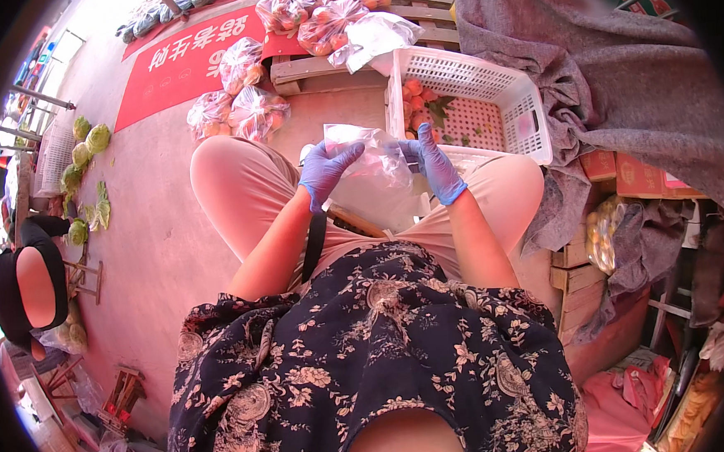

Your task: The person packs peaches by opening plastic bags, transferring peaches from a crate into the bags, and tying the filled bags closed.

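In a blue glove, my left hand (326, 169) grips the left edge of a thin clear plastic bag (389, 165) between thumb and fingers. My right hand (433, 162), gloved too, is at the bag's right side with the thumb raised; the plastic partly hides its fingertips, so its hold on the bag is unclear. The bag hangs crumpled between both hands, above my lap. Just beyond my right hand stands a white perforated plastic crate (539, 125), with several reddish round fruits (415, 101) and some green leaves (440, 109) at its left end.
Filled clear bags of round fruit (258, 111) stand beyond my left knee. A wooden pallet (303, 71) bears more bags and a white plastic sheet (375, 35). Grey cloth (614, 80) drapes at the right. Cabbages (97, 138) and a crouching person (27, 284) are at the left.
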Tool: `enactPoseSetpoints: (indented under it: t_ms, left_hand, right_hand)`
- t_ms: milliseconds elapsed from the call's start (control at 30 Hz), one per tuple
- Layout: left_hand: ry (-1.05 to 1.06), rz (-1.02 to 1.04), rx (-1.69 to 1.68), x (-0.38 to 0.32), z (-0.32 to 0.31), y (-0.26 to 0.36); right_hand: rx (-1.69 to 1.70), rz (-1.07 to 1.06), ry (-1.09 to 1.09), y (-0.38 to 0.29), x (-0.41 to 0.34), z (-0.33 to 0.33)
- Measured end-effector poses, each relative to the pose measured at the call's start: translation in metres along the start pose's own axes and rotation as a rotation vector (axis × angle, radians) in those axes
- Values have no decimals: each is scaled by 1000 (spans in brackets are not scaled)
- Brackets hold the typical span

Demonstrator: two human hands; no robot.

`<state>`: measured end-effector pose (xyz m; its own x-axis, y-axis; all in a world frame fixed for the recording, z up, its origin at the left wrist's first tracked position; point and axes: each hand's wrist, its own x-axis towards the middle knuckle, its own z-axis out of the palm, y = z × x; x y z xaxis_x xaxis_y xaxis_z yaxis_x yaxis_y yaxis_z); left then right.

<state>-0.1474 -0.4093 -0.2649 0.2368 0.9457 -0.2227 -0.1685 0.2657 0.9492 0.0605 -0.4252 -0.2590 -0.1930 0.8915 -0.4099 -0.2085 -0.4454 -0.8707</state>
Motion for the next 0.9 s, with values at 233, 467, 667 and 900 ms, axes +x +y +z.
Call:
enactPoseSetpoints:
  t_ms: [233, 467, 667, 900]
  left_hand:
    - [-67, -3, 233, 2, 4, -4]
    - [373, 297, 996, 18, 4, -6]
    - [20, 312, 891, -2, 50, -13]
    - [-184, -176, 29, -1, 59, -28]
  right_hand:
    - [-297, -229, -68, -16, -30, -8]
    - [-139, -107, 134, 6, -33, -35]
    - [-208, -138, 186, 18, -28, -22]
    - [-314, -301, 221, 39, -13, -9]
